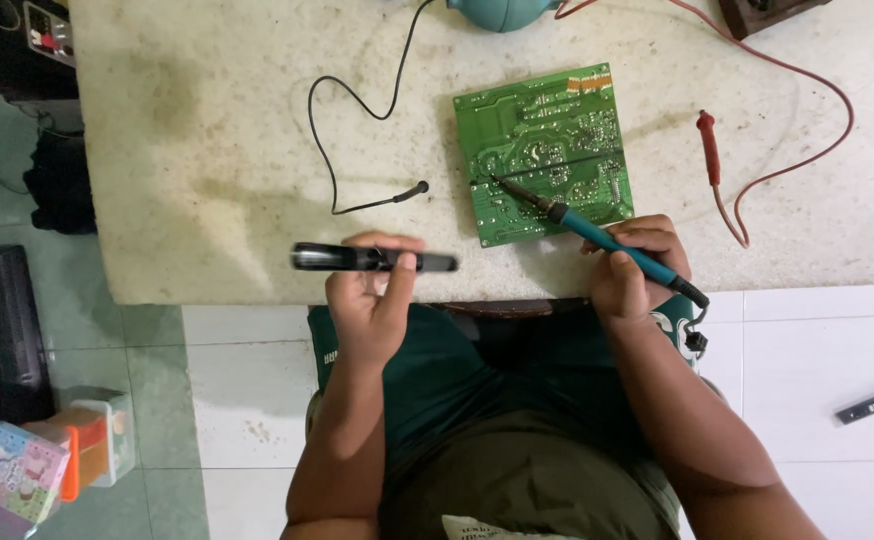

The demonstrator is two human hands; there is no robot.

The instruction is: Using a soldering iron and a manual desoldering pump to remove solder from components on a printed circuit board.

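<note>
Right hand (635, 268) is gripping a teal-handled soldering iron (597, 235), tip touching the green circuit board (547, 152) lying flat on the worn white bench (207, 150). Left hand (369, 290) is closed around a black tube-shaped desoldering pump (372, 260). Nothing clamps the board, so I reckon one nudge could slide it and bridge joints.

A circuit board (547, 152) is lying on the worktop (207, 150), right of its middle. The right hand (635, 268) is sitting at the worktop's near edge, just below the board, holding a soldering iron (597, 232) whose tip is touching the board's left part. The left hand (369, 292) is holding a slim tool (375, 260) level over the near edge, left of the board. A thin probe lead (357, 150) is lying between that tool and the far edge. A second probe (708, 148) is lying right of the board, its wire (807, 110) looping farther right. A round object (502, 12) is sitting at the far edge, behind the board. A small flat bar (868, 406) is lying on the floor, well right of the person.
</note>
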